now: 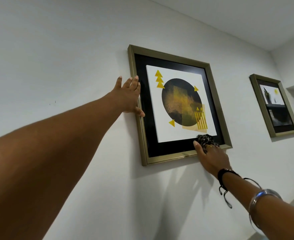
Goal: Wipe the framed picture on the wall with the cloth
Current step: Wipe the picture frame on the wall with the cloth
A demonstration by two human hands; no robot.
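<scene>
White wall [73,49], right hand [212,158] pressing cloth [206,139] on framed picture [168,149].

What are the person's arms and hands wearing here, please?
Both arms are bare, with no sleeves showing. The right hand has a gold ring, a black cord bracelet with dangling ends at the wrist, and a silver bangle further up. The left hand wears nothing.

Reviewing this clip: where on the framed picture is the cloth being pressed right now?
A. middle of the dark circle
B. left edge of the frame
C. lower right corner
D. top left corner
C: the right hand presses the patterned cloth against the lower right corner of the framed picture, while the left hand rests flat on its left edge.
</scene>
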